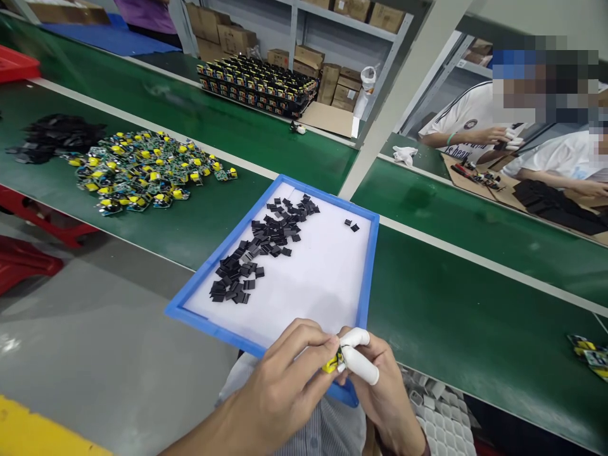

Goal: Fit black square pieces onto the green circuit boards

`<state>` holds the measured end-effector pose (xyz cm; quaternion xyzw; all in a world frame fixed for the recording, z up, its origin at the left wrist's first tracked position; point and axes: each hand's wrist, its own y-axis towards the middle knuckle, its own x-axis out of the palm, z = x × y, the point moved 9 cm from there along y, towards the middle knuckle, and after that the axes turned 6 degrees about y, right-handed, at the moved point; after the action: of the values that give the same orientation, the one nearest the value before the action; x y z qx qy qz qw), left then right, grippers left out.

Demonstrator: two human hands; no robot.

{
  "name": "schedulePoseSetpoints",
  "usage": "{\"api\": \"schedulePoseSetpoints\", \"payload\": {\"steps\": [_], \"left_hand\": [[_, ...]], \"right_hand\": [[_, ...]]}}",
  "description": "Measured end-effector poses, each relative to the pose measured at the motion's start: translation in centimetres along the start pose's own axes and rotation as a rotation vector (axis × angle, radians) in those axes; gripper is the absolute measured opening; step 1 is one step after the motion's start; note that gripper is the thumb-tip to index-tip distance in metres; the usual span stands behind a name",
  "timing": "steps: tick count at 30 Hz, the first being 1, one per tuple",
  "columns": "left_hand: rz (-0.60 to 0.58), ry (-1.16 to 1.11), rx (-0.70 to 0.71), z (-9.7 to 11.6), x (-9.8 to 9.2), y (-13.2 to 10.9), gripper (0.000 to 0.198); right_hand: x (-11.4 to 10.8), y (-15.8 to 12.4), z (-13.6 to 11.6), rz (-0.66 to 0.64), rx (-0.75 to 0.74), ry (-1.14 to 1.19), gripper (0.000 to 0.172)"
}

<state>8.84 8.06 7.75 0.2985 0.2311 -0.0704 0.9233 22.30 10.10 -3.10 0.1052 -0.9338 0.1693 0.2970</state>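
Both forearms come in from the bottom edge of the view and meet over the near edge of the blue tray. The left hand is curled, its fingers wrapped over a small yellow component and pinching it from the left. The right hand meets it from the other side, palm turned inward, two fingers in white finger cots pressed on the same component, so both hands are clamped on it together. The component sits just past the tray's near corner, above the person's lap.

The tray lies tilted, its far corner resting on the green bench and its near edge overhanging it. A heap of small black parts runs along the tray's left half; two more black pieces lie apart near the far right corner. The tray's right and near portions are bare white.

On the bench's left stretch lies a pile of green and yellow circuit boards, with a dark heap beyond it. The bench to the right of the tray is open up to a few boards at the right edge. Across the bench, another person's hands work at a cardboard sheet
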Motion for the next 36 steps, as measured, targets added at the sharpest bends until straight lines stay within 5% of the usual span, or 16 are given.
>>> {"api": "schedulePoseSetpoints", "payload": {"steps": [8,14,17,26,36], "left_hand": [[0.062,-0.061,-0.048,-1.9,-0.3,-0.4,0.042],[0.06,-0.267,-0.266,-5.0,0.2,-1.4,0.046],[0.054,-0.279,-0.267,-5.1,0.2,-1.5,0.048],[0.08,-0.215,-0.226,-4.9,0.3,-1.6,0.05],[0.098,-0.12,-0.145,-4.3,0.3,-1.1,0.051]], "right_hand": [[1.2,-0.4,-2.3,-0.042,-0.095,-0.363,0.007],[2.9,-1.6,-3.8,-0.04,-0.291,-0.507,0.033],[4.4,-2.4,-4.9,-0.094,-0.465,-0.712,0.038],[5.8,-4.1,-5.1,-0.041,-0.639,-1.009,0.061],[6.8,-4.0,-5.0,-0.039,-0.752,-0.983,0.039]]}}
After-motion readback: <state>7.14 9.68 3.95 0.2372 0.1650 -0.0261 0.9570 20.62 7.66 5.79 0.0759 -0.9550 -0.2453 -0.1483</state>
